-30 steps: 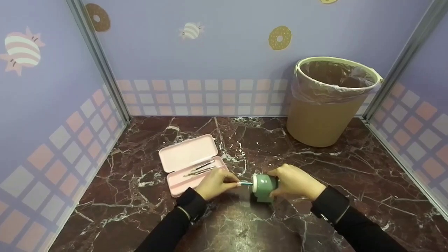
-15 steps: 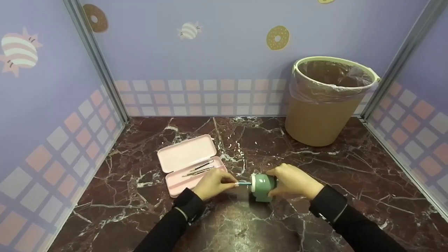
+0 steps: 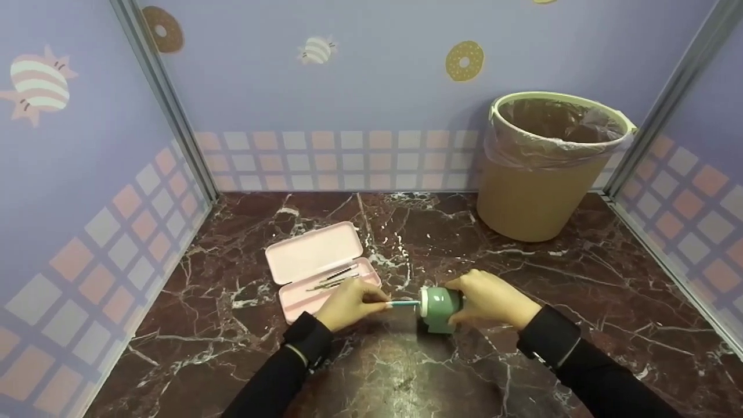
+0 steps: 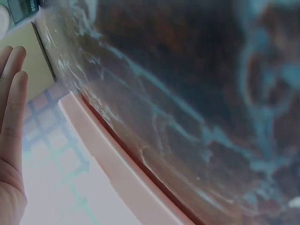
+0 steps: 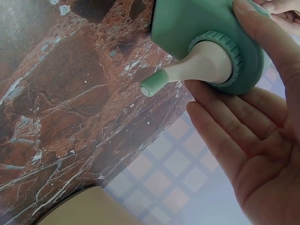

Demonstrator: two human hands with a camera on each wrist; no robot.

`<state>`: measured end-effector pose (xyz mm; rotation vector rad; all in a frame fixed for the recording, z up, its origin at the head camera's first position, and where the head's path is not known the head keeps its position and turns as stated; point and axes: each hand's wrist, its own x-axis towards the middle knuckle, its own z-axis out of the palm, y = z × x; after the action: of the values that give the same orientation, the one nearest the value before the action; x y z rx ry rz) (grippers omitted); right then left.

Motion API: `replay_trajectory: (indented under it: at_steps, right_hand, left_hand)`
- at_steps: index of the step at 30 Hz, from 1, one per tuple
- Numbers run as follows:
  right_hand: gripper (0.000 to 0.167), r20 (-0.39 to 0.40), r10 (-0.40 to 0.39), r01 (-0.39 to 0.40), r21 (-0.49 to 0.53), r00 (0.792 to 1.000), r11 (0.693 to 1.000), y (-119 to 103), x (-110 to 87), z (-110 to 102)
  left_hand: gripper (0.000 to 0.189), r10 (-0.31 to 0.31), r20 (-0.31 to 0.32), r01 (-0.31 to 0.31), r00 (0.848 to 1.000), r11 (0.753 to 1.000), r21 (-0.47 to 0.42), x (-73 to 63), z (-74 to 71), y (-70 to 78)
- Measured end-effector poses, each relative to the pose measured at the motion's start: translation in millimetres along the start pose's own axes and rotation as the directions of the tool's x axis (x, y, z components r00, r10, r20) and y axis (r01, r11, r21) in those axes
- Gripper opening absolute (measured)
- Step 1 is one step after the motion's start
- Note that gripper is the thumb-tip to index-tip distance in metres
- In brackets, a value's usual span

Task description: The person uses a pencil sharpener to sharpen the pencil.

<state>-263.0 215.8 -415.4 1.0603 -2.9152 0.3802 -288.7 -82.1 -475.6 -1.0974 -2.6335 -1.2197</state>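
In the head view my left hand pinches a blue pencil between thumb and fingers. The pencil's far end meets the white front of a green crank pencil sharpener on the tabletop. My right hand grips the sharpener's body from the right, thumb on the near side. In the right wrist view, the cream crank with its green knob sticks out at the back, the fingers beneath it. Left of the sharpener lies an open pink pencil case, several thin pencils inside, partly behind my left hand.
A tan wastebasket with a clear plastic liner stands at the back right. Patterned purple walls enclose the dark red marbled tabletop at the back and sides.
My left hand has shifted slightly left, so more of the pencil shows between its fingers and the sharpener. My right hand keeps its hold on the sharpener.
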Motion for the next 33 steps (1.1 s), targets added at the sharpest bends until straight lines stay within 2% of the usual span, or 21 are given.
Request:
replay_trajectory:
  at_steps: [2,9,15,20,23,28,33]
  right_hand:
    - [0.032,0.001,0.004,-0.004,0.002,1.000,1.000,0,-0.5,1]
    - [0.036,-0.011,-0.023,0.023,-0.013,1.000,1.000,2,-0.7,1]
    - [0.035,-0.016,-0.013,0.013,-0.010,1.000,1.000,1,-1.4,0]
    - [0.035,-0.012,-0.010,0.010,-0.005,1.000,1.000,1,-1.5,2]
    - [0.037,-0.014,-0.025,0.025,-0.016,1.000,1.000,3,-1.7,2]
    - [0.034,-0.016,-0.033,0.033,-0.014,0.999,0.999,4,-1.8,3]
    - [0.036,-0.037,-0.028,0.029,0.010,0.999,1.000,5,-3.1,4]
  left_hand:
    - [0.015,0.004,-0.007,-0.004,1.000,1.000,-0.003,-1.9,0.4,-1.4]
    - [0.012,-0.043,-0.026,0.043,0.999,0.999,-0.015,-10.6,-4.7,-1.7]
    - [0.012,-0.046,-0.062,0.045,0.997,0.999,-0.018,-15.6,-10.3,0.0]
    - [0.013,-0.084,-0.087,0.077,0.993,0.994,-0.081,-18.1,-12.5,2.2]
    - [0.013,-0.102,-0.104,0.089,0.989,0.988,-0.127,-16.5,-11.5,5.6]
    - [0.012,-0.100,-0.164,0.073,0.981,0.984,-0.159,-8.2,-5.4,16.4]
    - [0.012,-0.099,-0.244,0.053,0.965,0.981,-0.185,5.3,4.4,32.0]
